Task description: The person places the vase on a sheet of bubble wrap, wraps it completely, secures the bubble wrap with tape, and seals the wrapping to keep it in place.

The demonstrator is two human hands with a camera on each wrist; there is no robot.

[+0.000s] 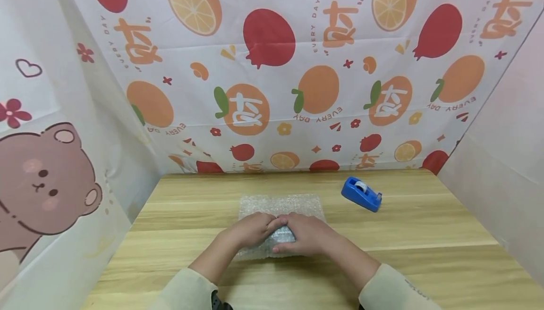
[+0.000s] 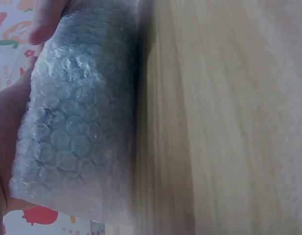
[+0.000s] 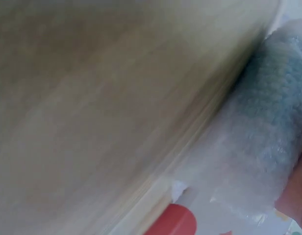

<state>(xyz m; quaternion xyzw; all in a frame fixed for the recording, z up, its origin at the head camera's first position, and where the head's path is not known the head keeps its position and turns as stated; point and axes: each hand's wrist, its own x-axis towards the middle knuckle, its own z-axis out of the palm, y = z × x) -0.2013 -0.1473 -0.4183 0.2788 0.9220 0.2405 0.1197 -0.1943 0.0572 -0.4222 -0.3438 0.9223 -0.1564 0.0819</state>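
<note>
A clear bubble wrap sheet [image 1: 282,201] lies on the wooden table in front of the person, its flat part stretching away beyond the hands. Its near part is rolled into a bundle [image 2: 72,132] with something bluish-green showing faintly through the bubbles; what is inside cannot be made out. The left hand [image 1: 256,230] grips the bundle from the left, fingers over the top. From the right, the right hand [image 1: 309,235] holds it too, thumb on the near side. Both hands meet at the fingertips. In the right wrist view, the bundle [image 3: 268,112] lies along the right side.
A blue tape dispenser [image 1: 361,194] with a roll of tape stands at the back right of the wooden table [image 1: 178,215]. Fruit-printed cloth [image 1: 272,112] hangs behind the table's far edge, and a bear-printed cloth [image 1: 46,178] hangs at the left.
</note>
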